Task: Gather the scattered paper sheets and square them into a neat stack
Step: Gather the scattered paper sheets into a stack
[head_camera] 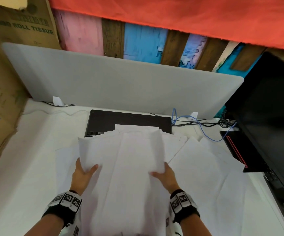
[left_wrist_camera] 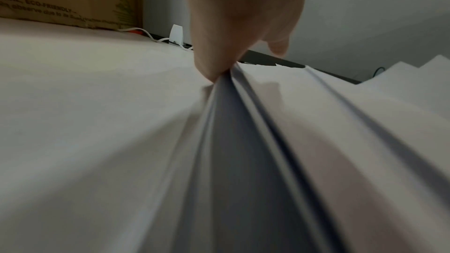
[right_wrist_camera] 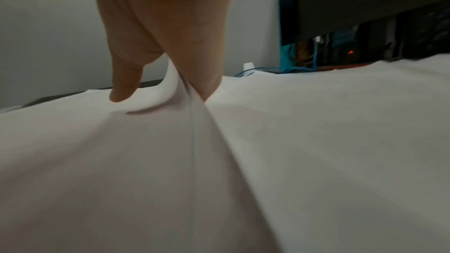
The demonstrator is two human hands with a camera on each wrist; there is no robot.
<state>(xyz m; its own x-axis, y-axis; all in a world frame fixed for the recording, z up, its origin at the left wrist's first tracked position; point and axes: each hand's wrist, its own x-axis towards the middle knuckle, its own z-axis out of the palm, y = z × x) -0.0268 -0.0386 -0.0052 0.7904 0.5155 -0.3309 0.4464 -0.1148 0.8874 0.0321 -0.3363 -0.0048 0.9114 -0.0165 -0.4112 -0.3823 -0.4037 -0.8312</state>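
Sheets [head_camera: 124, 155] pinched between left hand [head_camera: 82, 174] and right hand [head_camera: 166, 176].

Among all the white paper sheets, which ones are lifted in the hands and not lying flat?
The middle bundle of sheets, held by the left hand and right hand. The loose sheets to its right lie flat.

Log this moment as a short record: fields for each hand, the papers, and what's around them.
left hand: pinches the left edge of the held sheets
right hand: pinches their right edge
held sheets: lifted, edges uneven
loose sheets: fanned on the desk, to the right
behind: black device, grey divider panel
right side: dark monitor
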